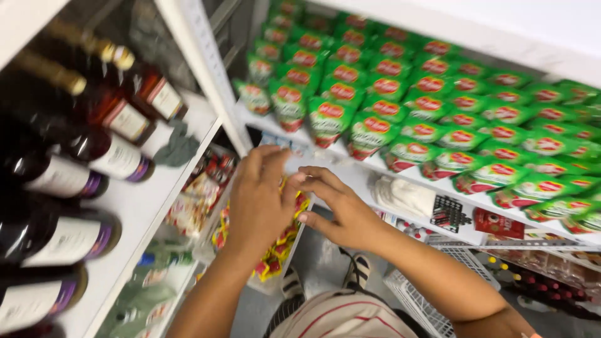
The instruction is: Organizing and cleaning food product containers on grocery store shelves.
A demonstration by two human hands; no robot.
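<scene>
White shelves (156,181) carry dark bottles (69,175) on the left and rows of green pouches (438,119) on the right. Between them both hands, left (260,200) and right (341,209), close on red-and-yellow packets (278,247); the grip is blurred, perhaps loose, so packets could spill.

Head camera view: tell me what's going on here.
A person stands at white shop shelves. The left hand and right hand both rest on a bunch of small red-and-yellow sachets at a lower shelf. Rows of green pouches with red labels fill the shelf above; dark glass bottles lie on the shelf at left.
</scene>
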